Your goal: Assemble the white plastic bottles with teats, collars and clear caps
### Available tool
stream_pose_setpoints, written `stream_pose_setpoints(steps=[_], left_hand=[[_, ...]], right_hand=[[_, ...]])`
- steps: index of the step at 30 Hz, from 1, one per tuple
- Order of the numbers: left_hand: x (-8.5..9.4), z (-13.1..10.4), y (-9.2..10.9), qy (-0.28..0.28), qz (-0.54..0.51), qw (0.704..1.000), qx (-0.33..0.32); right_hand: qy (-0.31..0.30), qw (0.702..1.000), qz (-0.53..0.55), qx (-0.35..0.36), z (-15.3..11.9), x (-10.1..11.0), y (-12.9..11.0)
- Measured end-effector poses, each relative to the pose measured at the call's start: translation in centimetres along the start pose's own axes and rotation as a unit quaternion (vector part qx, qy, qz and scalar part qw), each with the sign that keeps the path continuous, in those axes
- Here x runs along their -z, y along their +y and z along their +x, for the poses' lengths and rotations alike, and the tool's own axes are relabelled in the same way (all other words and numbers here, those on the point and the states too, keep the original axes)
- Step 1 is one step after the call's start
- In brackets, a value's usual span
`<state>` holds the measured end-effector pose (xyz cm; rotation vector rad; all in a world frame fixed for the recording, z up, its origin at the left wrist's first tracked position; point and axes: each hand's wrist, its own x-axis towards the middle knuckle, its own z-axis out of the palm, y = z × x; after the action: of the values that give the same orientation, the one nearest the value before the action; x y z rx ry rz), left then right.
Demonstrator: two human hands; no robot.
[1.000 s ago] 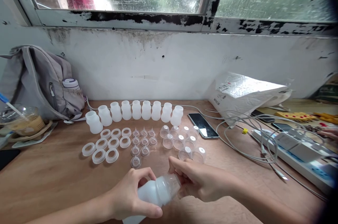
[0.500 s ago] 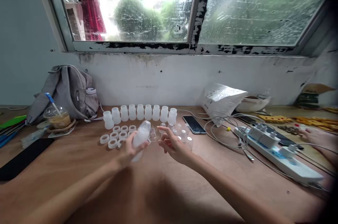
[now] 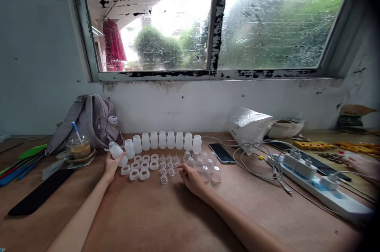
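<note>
My left hand is closed around a frosted white baby bottle with a clear cap, tilted at the left end of a row. Several uncapped bottles stand upright along that row. White collar rings lie in front of them. Beside the rings are clear bottle nipples, set out in short rows. My right hand rests low over the table, fingers loosely spread, index finger at the right edge of the nipples. Transparent dome caps stand just beyond it, partly hidden by the hand.
A phone, tangled white cables and a power strip lie to the right. On the left are a drink cup, a black flat case and a grey backpack. Another person's hand is at far right.
My left hand has carried the capped bottle from the middle to the left end of the row. My right hand has come down beside the nipples. The view has tilted up.
</note>
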<state>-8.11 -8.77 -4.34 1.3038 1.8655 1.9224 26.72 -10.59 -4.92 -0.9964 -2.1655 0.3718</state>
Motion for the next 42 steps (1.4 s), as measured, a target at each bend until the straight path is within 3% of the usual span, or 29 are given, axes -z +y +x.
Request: stream_pose_setpoints(steps=[8, 17, 21, 25, 29, 31, 33, 37, 39, 42], left_hand=[[-0.2, 0.2, -2.1, -0.042, 0.092, 0.994, -0.042], [-0.3, 0.9, -4.0, -0.022, 0.169, 0.981, -0.093], [-0.8, 1.1, -4.7, -0.023, 0.141, 0.983, -0.111], [-0.8, 0.4, -3.5, 0.027, 0.121, 0.982, -0.142], [-0.1, -1.0, -0.5, 0.103, 0.133, 0.956, -0.240], [0.2, -2.0, 1.0, 0.062, 0.136, 0.944, -0.293], [0.2, -3.0, 2.1, -0.044, 0.152, 0.921, -0.355], [-0.7, -5.0, 3.4, -0.245, 0.182, 0.844, -0.440], [-1.3, -5.7, 3.9, -0.290, 0.198, 0.820, -0.452], [-1.8, -6.4, 4.3, -0.312, 0.212, 0.809, -0.451]], right_hand=[[-0.005, 0.999, -0.041, -0.022, -0.5, -0.7, 0.8], [-0.016, 0.997, -0.065, -0.045, -0.7, -1.8, 1.0], [-0.018, 0.997, -0.068, -0.044, -0.7, -1.8, 1.1], [-0.022, 0.997, -0.070, -0.040, -0.7, -1.8, 1.2], [-0.020, 0.997, -0.067, -0.036, -0.7, -1.7, 1.1], [-0.018, 0.997, -0.066, -0.025, -0.8, -1.6, 0.8], [-0.019, 0.997, -0.069, -0.001, -0.9, -1.4, 0.2], [-0.048, 0.993, -0.072, 0.076, -1.3, -1.0, -1.7], [-0.078, 0.988, -0.072, 0.109, -1.6, -0.8, -2.7], [-0.115, 0.981, -0.085, 0.130, -1.8, -0.8, -3.5]])
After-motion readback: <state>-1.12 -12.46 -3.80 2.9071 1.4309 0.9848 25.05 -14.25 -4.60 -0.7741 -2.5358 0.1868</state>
